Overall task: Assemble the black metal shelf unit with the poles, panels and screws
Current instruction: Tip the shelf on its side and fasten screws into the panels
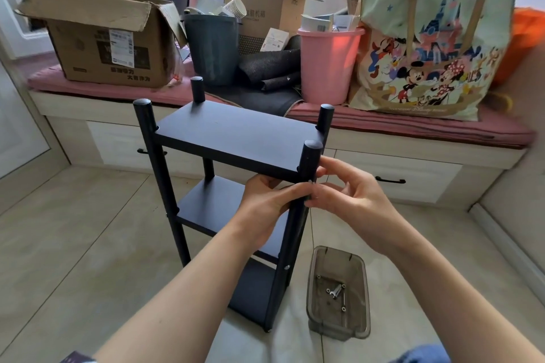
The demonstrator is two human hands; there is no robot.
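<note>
both hands' fingers curl around the near right pole (306,177) of the shelf (236,138), left hand (265,203) gripping it, right hand (345,188) pinching at a screw (310,181). shelf stands upright on the floor (73,230), tray (339,292) of screws beside it.

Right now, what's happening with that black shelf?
A person is assembling the black shelf unit, which stands upright on the tiled floor with three panels already between four poles. The left hand grips the near right pole just under the top panel, while the right hand pinches something small at the pole there, likely a screw, though it's too small to confirm. A clear tray on the floor beside the unit holds spare screws and a small wrench.
</note>
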